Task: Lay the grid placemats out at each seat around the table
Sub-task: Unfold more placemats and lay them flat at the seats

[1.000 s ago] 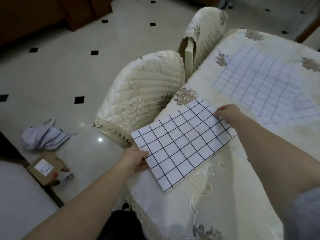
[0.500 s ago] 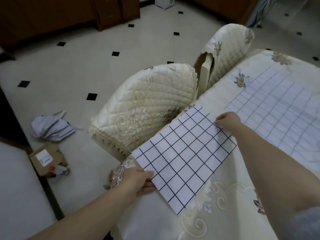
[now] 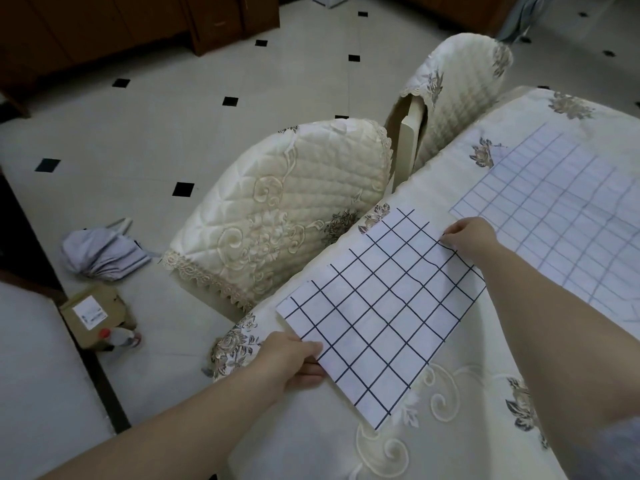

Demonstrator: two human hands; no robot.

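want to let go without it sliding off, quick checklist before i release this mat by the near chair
1. left hand pinches the placemat at its near edge: ok
2. right hand holds its far corner: ok
3. placemat sits in front of the near chair: ok
4. gap to the other placemat: ok
5. lying fully flat on the table: cannot tell
6. left corner inside the table edge: cannot tell

White placemat with a dark grid (image 3: 377, 306) lies flat at the tabletop's (image 3: 460, 438) near left edge; a paler-lined one (image 3: 568, 216) lies flat further along.
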